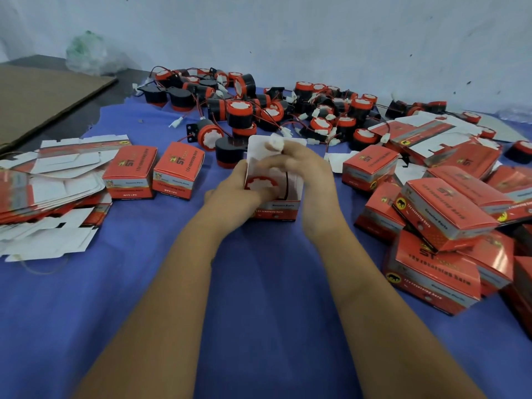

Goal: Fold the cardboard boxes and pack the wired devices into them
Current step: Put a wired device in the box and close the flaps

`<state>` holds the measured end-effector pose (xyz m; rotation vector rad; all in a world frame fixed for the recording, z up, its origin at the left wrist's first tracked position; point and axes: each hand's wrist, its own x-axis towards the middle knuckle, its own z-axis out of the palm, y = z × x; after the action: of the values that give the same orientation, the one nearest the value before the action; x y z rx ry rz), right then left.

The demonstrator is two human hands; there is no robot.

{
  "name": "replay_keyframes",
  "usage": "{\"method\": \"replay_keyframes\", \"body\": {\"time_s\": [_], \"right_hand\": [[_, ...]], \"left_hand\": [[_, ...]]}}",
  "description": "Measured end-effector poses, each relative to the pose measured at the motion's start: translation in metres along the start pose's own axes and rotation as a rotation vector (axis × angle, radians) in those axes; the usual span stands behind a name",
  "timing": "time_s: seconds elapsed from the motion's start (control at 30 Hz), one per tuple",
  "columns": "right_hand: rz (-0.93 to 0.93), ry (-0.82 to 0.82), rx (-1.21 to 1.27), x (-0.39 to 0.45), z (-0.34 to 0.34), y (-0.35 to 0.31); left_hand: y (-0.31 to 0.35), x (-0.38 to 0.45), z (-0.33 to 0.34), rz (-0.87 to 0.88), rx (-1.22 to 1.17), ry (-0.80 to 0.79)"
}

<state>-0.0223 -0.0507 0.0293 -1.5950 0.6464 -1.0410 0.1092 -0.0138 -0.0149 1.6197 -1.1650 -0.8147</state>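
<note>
Box steadied by left hand, horn seated inside; right hand fingers pinching white plug, best coiled wire down before closing flap.

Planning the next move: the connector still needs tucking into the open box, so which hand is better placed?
Right. The right hand already pinches the white connector above the open box, while the left hand grips the box's side.

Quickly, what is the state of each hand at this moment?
Left hand: grips the side of the open red cardboard box, which holds a red-and-black round device.
Right hand: pinches the small white wire connector above the box.
</note>
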Motion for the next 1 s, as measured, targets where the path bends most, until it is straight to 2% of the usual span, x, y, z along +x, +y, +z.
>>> {"method": "replay_keyframes", "body": {"time_s": [0.07,0.17,0.47,0.5,0.63,0.73,0.83,0.9,1.0], "right_hand": [[0.009,0.037,0.118,0.001,-0.007,-0.003],[-0.06,0.175,-0.001,0.003,-0.012,-0.002],[-0.082,0.269,-0.304,0.005,-0.012,0.01],[-0.099,0.253,-0.369,0.006,-0.013,0.012],[-0.26,0.168,-0.894,0.01,-0.017,0.021],[-0.406,0.243,-1.02,0.01,-0.02,0.022],[-0.409,0.21,-0.936,0.011,-0.023,0.023],[-0.335,0.136,-0.78,0.011,-0.021,0.023],[-0.21,0.146,-0.584,0.01,-0.017,0.022]], "left_hand": [[0.003,0.001,0.001,-0.013,-0.018,0.03],[0.004,0.002,0.003,-0.021,-0.002,0.044],[0.005,0.001,0.003,-0.037,-0.004,0.008],[0.004,0.0,0.003,-0.038,-0.005,0.013],[0.007,-0.003,0.005,-0.026,-0.005,0.085],[0.011,-0.008,0.011,-0.013,0.049,0.192],[0.014,-0.011,0.015,-0.002,0.106,0.273],[0.015,-0.012,0.016,-0.001,0.126,0.285],[0.016,-0.011,0.014,0.019,0.099,0.293]]}}
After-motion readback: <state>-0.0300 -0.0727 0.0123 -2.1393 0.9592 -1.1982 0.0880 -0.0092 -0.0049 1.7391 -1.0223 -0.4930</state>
